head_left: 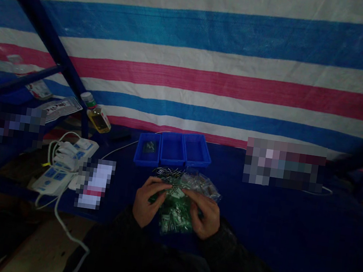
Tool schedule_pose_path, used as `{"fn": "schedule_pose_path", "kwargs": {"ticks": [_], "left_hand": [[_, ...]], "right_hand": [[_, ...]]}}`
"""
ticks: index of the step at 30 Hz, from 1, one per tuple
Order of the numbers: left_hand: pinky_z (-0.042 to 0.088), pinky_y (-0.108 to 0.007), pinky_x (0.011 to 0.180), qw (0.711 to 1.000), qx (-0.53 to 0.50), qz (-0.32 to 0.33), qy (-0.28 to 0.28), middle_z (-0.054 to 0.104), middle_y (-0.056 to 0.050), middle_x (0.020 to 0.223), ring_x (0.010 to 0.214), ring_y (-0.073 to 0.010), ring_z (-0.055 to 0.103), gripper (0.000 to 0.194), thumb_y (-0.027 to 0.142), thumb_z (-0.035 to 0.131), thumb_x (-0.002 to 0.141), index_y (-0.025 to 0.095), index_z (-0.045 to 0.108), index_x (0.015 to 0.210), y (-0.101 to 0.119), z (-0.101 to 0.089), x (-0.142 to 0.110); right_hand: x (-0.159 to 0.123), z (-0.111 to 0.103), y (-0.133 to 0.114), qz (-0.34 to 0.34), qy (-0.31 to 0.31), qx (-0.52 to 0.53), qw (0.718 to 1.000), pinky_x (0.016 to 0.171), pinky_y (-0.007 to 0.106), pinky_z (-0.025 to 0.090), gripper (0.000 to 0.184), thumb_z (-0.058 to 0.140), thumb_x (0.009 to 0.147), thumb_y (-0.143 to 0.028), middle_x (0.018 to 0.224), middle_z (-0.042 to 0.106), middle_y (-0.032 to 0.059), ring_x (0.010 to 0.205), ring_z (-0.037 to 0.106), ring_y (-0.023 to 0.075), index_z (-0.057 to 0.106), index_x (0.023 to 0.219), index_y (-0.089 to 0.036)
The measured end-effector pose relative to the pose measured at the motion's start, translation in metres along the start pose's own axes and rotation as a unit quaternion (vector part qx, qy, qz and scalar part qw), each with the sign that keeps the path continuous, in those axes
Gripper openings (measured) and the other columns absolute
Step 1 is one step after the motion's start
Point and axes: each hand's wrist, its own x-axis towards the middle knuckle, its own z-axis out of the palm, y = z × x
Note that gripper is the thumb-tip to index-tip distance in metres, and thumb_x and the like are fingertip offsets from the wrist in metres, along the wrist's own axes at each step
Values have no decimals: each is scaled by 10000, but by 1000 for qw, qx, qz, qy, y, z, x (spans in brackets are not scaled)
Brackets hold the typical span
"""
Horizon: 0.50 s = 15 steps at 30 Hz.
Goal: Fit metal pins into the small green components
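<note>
Both of my hands rest on a pile of small green circuit boards [175, 214] on the dark blue table cover. My left hand [147, 201] has its fingers curled and pinches a small green board at the top of the pile. My right hand [206, 216] is curled too, its fingertips gripping the same small board from the right. Just beyond the pile lie several small metal pins [168, 172] and a clear plastic bag [203, 185]. Behind these stand three joined blue bins [173, 149]; the left one holds a small dark part.
White power strips [64, 162] with cables lie at the left. A bottle of yellow liquid [96, 115] lies by a blue metal frame post [47, 31]. A striped tarpaulin [212, 59] closes the back. Blurred patches sit left and right on the table.
</note>
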Motion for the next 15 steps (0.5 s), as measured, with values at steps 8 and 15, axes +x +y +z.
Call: {"fn": "schedule_pose_path", "kwargs": {"ticks": [8, 15], "left_hand": [[530, -401, 798, 998, 6, 56, 25, 731, -64, 781, 843, -235, 635, 49, 252, 746, 874, 221, 781, 861, -3, 1, 3], [527, -345, 796, 999, -21, -6, 31, 717, -63, 850, 869, -218, 663, 93, 256, 693, 911, 189, 737, 863, -1, -1, 1]], "right_hand": [[0, 6, 3, 5, 23, -9, 1000, 692, 316, 606, 221, 586, 947, -123, 874, 775, 59, 744, 736, 191, 725, 1090, -219], [-6, 7, 8, 30, 13, -15, 999, 618, 306, 543, 62, 644, 959, -209, 800, 737, 48, 649, 672, 176, 698, 988, -199]]}}
